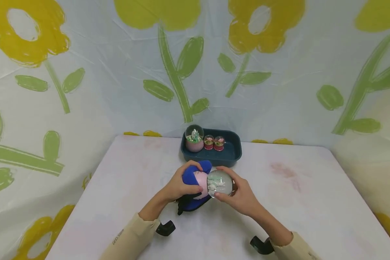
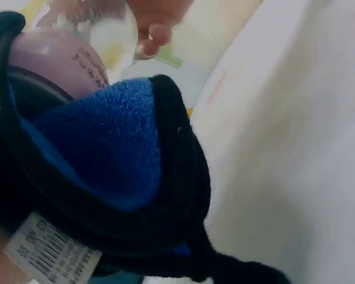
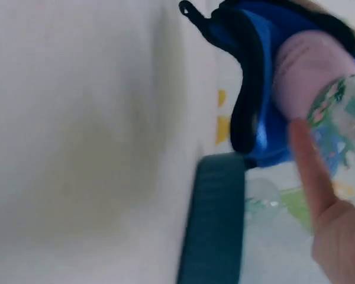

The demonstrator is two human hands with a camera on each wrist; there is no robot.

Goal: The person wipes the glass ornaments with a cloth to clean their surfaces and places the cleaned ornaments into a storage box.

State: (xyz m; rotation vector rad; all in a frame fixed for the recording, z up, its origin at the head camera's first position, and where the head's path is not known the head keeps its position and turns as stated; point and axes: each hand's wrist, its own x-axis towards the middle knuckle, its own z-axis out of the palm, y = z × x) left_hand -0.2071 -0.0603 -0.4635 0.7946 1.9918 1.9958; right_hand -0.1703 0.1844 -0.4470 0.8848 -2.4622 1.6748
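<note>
A snow globe with a pink base and a clear glass ball (image 1: 221, 183) lies tilted on its side between the two hands. My right hand (image 1: 243, 195) grips the glass ball, thumb on the near side and fingers on the far side. The pink base sits in the mouth of a soft black pouch (image 2: 115, 139) lined with blue plush. Around the pouch and base curls my left hand (image 1: 178, 186). A white barcode label (image 2: 52, 248) hangs on the pouch's outside. How deep the base goes in is partly hidden.
Just beyond the hands stands a dark teal tray (image 1: 234, 150). At its left is a larger snow globe with a pink base (image 1: 194, 145), beside two small red-based globes, one of them the right small globe (image 1: 219, 143). Flowered cloth hangs behind the white table (image 1: 305, 202).
</note>
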